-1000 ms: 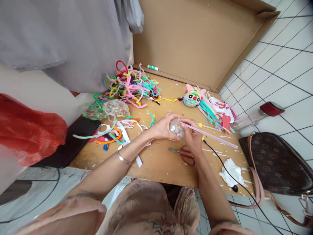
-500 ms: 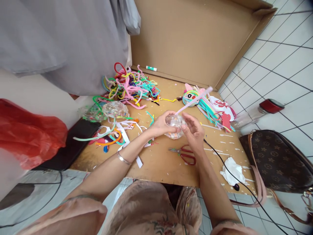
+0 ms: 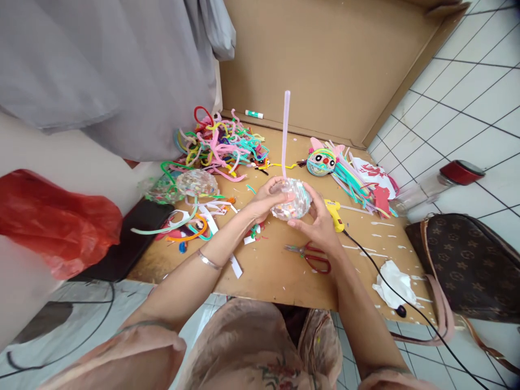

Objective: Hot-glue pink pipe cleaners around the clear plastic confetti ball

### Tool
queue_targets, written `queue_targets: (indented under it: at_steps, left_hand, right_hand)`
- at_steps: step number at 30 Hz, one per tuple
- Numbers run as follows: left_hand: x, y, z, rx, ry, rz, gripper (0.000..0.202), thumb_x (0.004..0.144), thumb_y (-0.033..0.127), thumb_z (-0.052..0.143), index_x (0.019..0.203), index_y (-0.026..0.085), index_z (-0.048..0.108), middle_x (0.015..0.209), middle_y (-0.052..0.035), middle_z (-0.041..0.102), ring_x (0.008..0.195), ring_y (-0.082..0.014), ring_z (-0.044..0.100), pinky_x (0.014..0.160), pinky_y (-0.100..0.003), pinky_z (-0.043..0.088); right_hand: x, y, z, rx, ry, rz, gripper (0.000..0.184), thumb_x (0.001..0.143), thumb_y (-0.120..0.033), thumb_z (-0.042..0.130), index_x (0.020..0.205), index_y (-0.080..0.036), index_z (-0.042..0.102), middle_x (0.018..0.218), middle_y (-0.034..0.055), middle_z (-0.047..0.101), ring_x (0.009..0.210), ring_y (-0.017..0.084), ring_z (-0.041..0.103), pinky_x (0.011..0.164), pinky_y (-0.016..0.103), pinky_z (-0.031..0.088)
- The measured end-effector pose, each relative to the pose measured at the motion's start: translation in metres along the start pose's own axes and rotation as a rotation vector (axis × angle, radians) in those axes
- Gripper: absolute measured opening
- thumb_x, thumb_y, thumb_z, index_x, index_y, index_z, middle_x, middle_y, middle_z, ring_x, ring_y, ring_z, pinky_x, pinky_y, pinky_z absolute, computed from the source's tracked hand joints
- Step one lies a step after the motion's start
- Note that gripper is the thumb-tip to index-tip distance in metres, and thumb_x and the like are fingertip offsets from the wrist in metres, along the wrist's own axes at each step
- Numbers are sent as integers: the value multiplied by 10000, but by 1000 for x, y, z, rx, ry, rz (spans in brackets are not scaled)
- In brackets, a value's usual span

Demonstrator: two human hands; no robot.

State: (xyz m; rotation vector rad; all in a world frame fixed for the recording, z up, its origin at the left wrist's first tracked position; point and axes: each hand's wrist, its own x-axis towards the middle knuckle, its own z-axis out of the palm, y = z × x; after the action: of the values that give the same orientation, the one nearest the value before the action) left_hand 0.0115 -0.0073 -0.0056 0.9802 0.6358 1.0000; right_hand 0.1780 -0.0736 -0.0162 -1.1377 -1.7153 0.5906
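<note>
Your cardboard surface fills the middle of the frame. Its back flap stands up along the top, probably to stop loose bits sliding off. A red plastic bag lies at the left edge of the frame, and a brown handbag sits on the floor at the lower right, both clear of the work area. The heap of coloured pipe cleaners lies above and left of centre, near enough to reach but well apart from your hands.

At centre, your left hand and right hand cup a clear confetti ball from either side, just above the surface. The fingers of both hands are curled closed around it, so it cannot roll or turn. A pale pink stick rises nearly upright from the ball's top; the two-sided hold seems meant to steady it.

The red-handled scissors lie just below your right hand. The yellow glue gun lies just beside that hand, toward the right of the frame.
</note>
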Motion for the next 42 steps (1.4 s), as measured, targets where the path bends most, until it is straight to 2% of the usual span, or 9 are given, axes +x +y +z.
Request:
queue_targets:
  at_steps: [6, 11, 22, 27, 34, 42]
  left_hand:
    - [2, -5, -5, 22, -65, -22, 780, 464, 460, 888, 1105, 183, 541, 1016, -43, 658, 915, -186, 643, 822, -325, 505]
    - [2, -7, -9, -11, -106, -44, 819, 436, 559, 892, 1089, 181, 573, 1067, -71, 661, 895, -187, 650, 770, -300, 519]
    - [2, -8, -8, 19, -142, -35, 802, 551, 656, 801, 1140, 173, 547, 1042, -54, 652, 892, -166, 631, 766, -283, 498]
    - [0, -4, -5, 13, -133, 7, 811, 469, 591, 871, 1084, 175, 546, 1041, -56, 640, 975, -194, 615, 854, -299, 478]
    - [0, 0, -6, 97, -149, 69, 894, 354, 487, 934, 1090, 182, 529, 1128, -78, 606, 1098, -251, 573, 974, -356, 437]
    - [-3, -1, 0, 171, -85, 104, 801, 436, 387, 895, 1109, 189, 506, 1084, -61, 606, 1014, -221, 587, 879, -322, 471]
  right_hand:
    - [1, 0, 5, 48, 51, 39, 784, 713, -464, 786, 1408, -296, 463, 1434, 106, 468, 1331, 270, 473, 1014, 435, 523]
    - [1, 1, 4, 29, 88, 42, 803, 664, -485, 816, 1377, -288, 502, 1380, 115, 510, 1273, 276, 524, 961, 428, 553]
    - [1, 5, 2, -31, 99, 6, 823, 624, -504, 838, 1354, -285, 526, 1340, 125, 541, 1231, 299, 548, 875, 436, 591]
    - [0, 3, 2, -31, 105, 13, 824, 625, -495, 839, 1357, -294, 519, 1360, 118, 520, 1254, 303, 526, 809, 408, 617]
    - [-2, 2, 2, -47, 96, 9, 810, 642, -482, 832, 1360, -304, 504, 1402, 107, 483, 1329, 306, 464, 849, 410, 614]
    - [-3, 2, 2, -37, 81, 7, 786, 647, -484, 827, 1335, -299, 496, 1418, 104, 456, 1372, 302, 411, 924, 437, 579]
